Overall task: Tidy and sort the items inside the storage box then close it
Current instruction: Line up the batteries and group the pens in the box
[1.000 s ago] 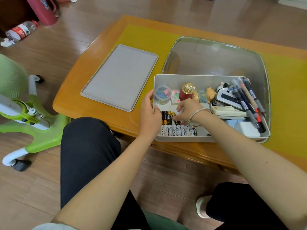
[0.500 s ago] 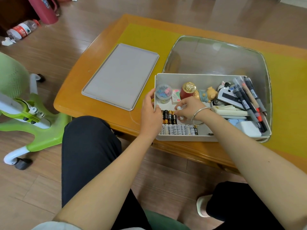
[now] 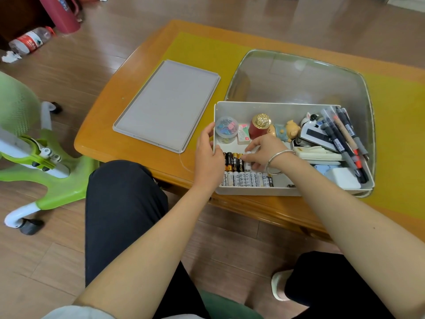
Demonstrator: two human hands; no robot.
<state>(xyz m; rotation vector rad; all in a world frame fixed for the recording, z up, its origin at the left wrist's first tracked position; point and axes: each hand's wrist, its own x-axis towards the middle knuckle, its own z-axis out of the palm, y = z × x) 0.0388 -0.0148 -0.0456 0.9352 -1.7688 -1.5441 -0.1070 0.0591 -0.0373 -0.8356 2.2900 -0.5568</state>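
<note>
Right hand [image 3: 264,153] shifted onto batteries [image 3: 236,165] (pinching one)

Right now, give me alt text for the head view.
The right hand lines up batteries in an open box while the left hand holds its left wall. The lid lies left on the table.

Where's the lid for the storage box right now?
In the head view, the grey lid lies flat on the wooden table, just left of the open storage box, beyond the left hand.
</note>
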